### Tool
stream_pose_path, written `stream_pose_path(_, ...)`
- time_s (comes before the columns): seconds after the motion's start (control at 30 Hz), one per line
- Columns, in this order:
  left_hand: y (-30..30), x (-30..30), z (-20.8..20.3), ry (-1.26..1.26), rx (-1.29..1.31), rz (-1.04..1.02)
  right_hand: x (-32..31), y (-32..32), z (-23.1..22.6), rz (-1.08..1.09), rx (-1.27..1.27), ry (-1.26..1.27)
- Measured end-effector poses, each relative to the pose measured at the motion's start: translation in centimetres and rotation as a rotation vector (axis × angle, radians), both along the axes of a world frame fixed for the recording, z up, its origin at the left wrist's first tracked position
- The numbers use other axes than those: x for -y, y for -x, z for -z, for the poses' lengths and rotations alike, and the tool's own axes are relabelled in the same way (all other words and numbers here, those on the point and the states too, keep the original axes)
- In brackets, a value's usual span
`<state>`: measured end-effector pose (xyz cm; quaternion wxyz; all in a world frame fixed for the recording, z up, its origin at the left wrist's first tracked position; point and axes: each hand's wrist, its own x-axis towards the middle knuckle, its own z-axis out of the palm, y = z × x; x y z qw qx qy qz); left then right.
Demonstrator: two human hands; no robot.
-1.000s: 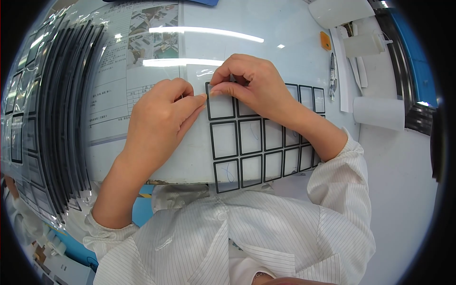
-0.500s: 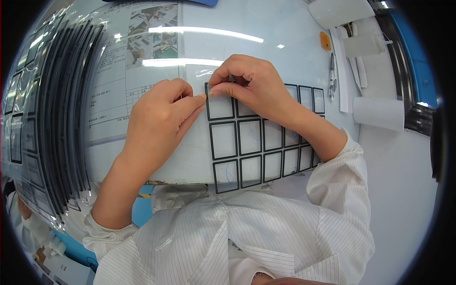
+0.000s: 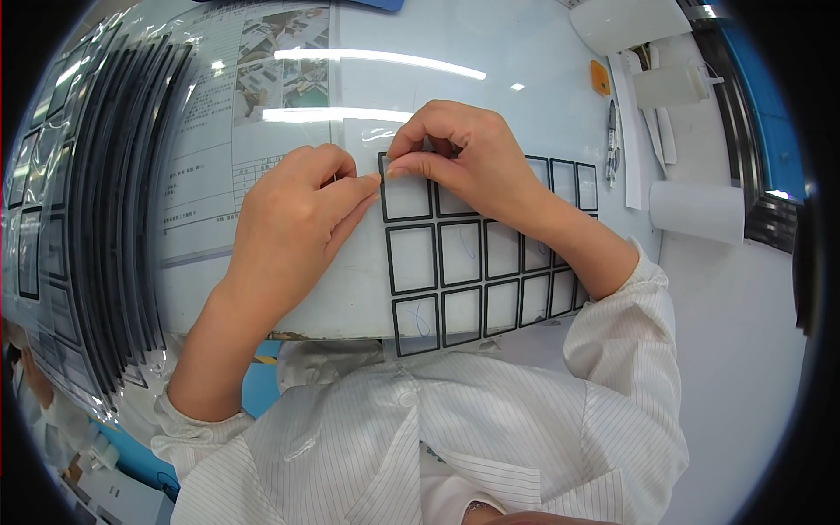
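A clear sheet of black square frames (image 3: 412, 257) lies in front of me in several rows, its near end reaching past the table's front edge. Thumb and fingers of my left hand (image 3: 302, 206) are pinched together at the sheet's left edge, near its far corner. Just beside them, my right hand (image 3: 468, 157) pinches at the same corner, fingertips over the black border. Its palm and wrist cover part of the far rows. Thin blue pen-like marks show inside a few of the squares. Any thin film between the fingertips is too small to make out.
On the left stands a thick stack of similar black-framed sheets (image 3: 122, 210) in clear plastic. A printed instruction page (image 3: 201, 149) lies beside it. Along the right are a pen (image 3: 612, 144), an orange piece (image 3: 599, 77), a white roll (image 3: 697, 208) and a pale bottle (image 3: 669, 85).
Both my hands and the sheet stay practically in place. At the lower left rim, another person's arm has shifted slightly.
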<state>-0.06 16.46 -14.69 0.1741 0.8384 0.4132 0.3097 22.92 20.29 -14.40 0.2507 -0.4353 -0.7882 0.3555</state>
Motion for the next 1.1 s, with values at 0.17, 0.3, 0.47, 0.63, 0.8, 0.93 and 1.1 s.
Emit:
stream_pose_path(0.17, 0.04, -0.01, 0.05, -0.003, -0.001, 0.0, 0.03, 0.04, 0.11, 0.004, 0.013, -0.037)
stream_pose_path(0.3, 0.07, 0.03, 0.08, -0.009, 0.005, -0.001, 0.09, 0.08, 0.02, 0.005, 0.019, -0.041)
stream_pose_path(0.47, 0.07, 0.04, 0.05, -0.004, -0.001, 0.0, 0.09, 0.03, 0.1, 0.004, 0.016, -0.051)
stream_pose_path(0.63, 0.04, 0.02, 0.05, -0.006, -0.001, 0.004, 0.1, 0.01, 0.1, 0.004, 0.011, -0.064)
stream_pose_path(0.8, 0.02, -0.01, 0.13, -0.004, 0.011, 0.008, 0.06, 0.0, 0.12, -0.002, 0.015, -0.061)
stream_pose_path(0.93, 0.01, -0.01, 0.09, -0.01, 0.015, 0.009, 0.05, -0.04, 0.1, -0.006, 0.02, -0.047)
stream_pose_path(1.1, 0.1, 0.0, 0.17, -0.008, 0.01, 0.009, 0.09, 0.03, 0.16, -0.001, 0.006, -0.026)
